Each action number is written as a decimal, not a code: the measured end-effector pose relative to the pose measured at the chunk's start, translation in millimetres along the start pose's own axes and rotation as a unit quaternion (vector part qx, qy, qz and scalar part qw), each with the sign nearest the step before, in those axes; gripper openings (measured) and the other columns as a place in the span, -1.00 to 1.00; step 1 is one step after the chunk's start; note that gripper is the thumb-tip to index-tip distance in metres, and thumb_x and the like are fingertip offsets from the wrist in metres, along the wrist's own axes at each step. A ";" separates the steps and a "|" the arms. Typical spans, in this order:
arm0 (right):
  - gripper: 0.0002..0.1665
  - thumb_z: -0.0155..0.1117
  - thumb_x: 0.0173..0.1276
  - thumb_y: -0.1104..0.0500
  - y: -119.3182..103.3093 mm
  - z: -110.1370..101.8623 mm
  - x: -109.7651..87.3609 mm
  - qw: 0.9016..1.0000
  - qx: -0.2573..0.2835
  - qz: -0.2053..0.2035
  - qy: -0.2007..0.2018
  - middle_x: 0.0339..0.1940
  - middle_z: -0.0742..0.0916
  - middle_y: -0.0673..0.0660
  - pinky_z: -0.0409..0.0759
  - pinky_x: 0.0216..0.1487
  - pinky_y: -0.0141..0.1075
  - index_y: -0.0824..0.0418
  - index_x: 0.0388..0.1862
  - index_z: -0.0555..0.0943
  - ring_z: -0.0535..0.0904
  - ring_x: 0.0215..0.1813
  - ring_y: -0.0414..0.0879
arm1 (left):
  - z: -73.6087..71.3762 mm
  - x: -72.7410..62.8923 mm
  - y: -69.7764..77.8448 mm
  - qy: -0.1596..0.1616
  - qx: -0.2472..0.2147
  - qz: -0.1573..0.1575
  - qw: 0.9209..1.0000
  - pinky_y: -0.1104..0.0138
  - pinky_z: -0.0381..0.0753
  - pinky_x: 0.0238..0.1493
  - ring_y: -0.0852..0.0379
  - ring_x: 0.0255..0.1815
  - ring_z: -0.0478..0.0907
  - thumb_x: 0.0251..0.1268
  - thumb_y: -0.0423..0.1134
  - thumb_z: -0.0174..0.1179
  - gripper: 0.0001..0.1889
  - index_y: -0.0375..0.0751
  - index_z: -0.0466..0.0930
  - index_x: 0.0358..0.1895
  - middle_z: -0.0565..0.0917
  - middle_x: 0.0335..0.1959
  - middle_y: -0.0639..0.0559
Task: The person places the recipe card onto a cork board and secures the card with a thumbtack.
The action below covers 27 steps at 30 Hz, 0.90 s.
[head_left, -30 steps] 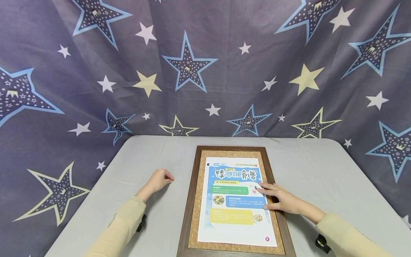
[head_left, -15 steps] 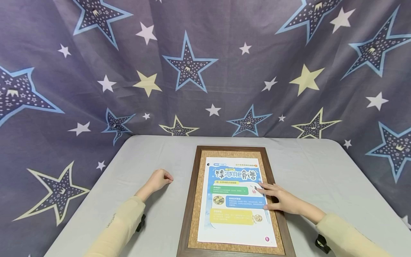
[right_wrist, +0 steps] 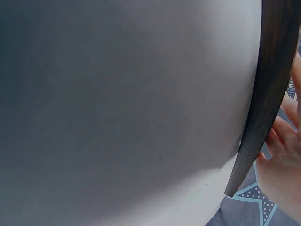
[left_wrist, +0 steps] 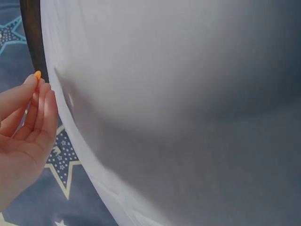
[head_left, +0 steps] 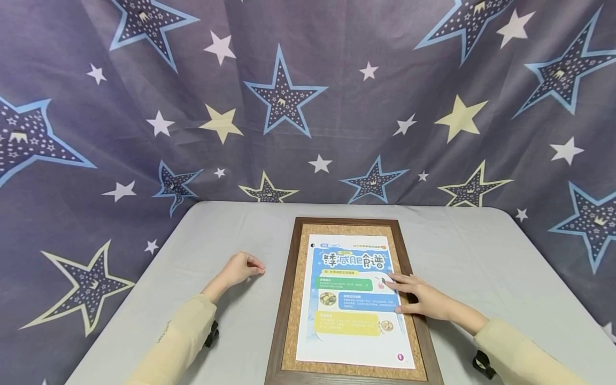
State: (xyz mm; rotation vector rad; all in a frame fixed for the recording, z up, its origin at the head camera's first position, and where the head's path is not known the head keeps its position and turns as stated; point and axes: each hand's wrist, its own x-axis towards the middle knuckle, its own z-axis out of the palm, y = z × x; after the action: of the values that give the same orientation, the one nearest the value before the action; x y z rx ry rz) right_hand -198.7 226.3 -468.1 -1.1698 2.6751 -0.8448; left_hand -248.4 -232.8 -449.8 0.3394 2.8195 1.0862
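Note:
A printed sheet with blue, green and yellow blocks lies on a cork board in a dark brown frame. My left hand hovers over the table, left of the frame. Between its thumb and fingertips, the left wrist view shows the rounded tip of a small orange thing, like a pushpin head; the rest is hidden. My right hand lies across the frame's right side, spread fingers resting on the sheet's right edge. The right wrist view has this hand beside the dark frame edge.
The board stands on a table with a light grey cloth. Behind the table hangs a dark curtain printed with stars. Each forearm wears a pale sleeve and a black wrist strap.
My left hand shifts slightly right, towards the frame, since half a second ago. The right hand, sheet and board stay in place.

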 end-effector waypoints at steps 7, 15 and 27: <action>-0.28 0.20 0.16 -0.05 0.6 -0.1 -0.5 1.000 0.005 0.008 -0.005 0.26 0.29 0.39 0.10 0.08 0.28 0.35 0.20 0.34 0.12 0.23 0.41 | 2.5 -2.7 9.3 -0.027 -0.045 0.014 0.999 0.34 0.53 -0.45 0.09 -0.47 0.56 0.06 -0.49 0.14 -0.91 -0.40 0.64 -0.39 0.66 -0.46 -0.10; -0.27 0.20 0.16 -0.04 0.7 -0.5 -0.1 1.000 0.009 0.007 -0.007 0.27 0.28 0.40 0.07 0.09 0.29 0.35 0.20 0.33 0.10 0.23 0.41 | 7.6 -5.3 19.7 -0.046 -0.081 0.036 0.995 0.29 0.54 -0.42 0.05 -0.48 0.57 0.03 -0.41 0.22 -0.88 -0.43 0.63 -0.37 0.66 -0.46 -0.14; -0.27 0.20 0.15 -0.04 0.2 -0.6 0.6 1.000 0.000 -0.002 -0.003 0.25 0.29 0.41 0.04 0.10 0.27 0.37 0.19 0.34 0.13 0.23 0.39 | 15.5 -14.3 35.5 -0.083 -0.098 0.041 0.991 0.20 0.54 -0.42 -0.03 -0.48 0.55 0.02 -0.34 0.23 -0.86 -0.38 0.64 -0.37 0.66 -0.46 -0.10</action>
State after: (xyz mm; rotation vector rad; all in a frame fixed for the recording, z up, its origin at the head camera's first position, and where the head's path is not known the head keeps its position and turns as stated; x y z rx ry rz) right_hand -199.5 226.2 -467.6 -1.1763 2.6685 -0.8422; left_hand -225.8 -200.6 -437.3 0.5040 2.5492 1.2732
